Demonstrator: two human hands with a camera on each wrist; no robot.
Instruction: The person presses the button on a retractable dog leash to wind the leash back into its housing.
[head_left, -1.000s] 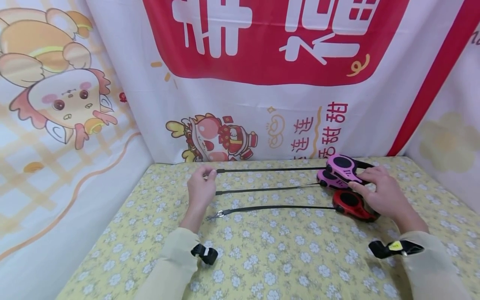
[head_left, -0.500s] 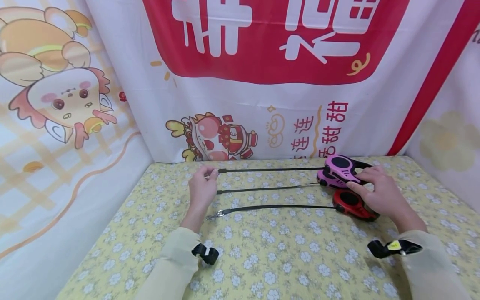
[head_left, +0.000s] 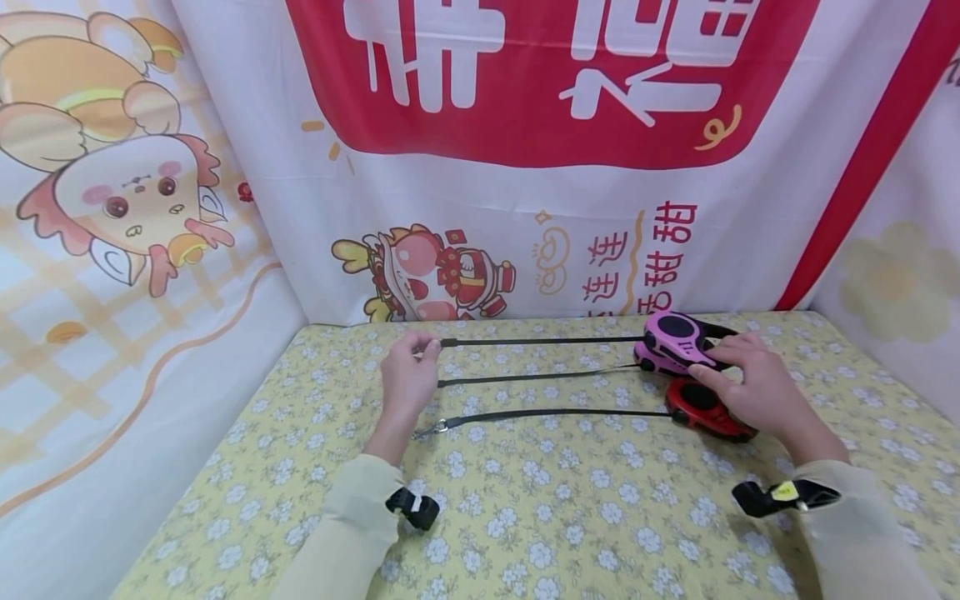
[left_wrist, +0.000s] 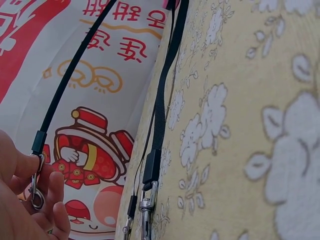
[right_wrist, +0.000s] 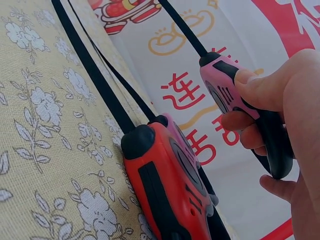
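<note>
I counted three reels at right: raised pink reel (head_left: 670, 333), lower pink reel (head_left: 655, 360), red reel (head_left: 705, 407) nearest. Three black straps (left_wrist: 160, 102) ran left. Arms (head_left: 341, 517) reached forward, hands well apart: right hand (head_left: 763, 390) gripped the raised pink reel; left hand (head_left: 408, 375) pinched its metal clip (left_wrist: 34, 185), far left.

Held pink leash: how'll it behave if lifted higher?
Case looks smooth and hard-shelled, so probably rigid. Strap is thin, so likely floppy and apt to sag if slack. Metal clip may swing if the left hand lets go.
</note>
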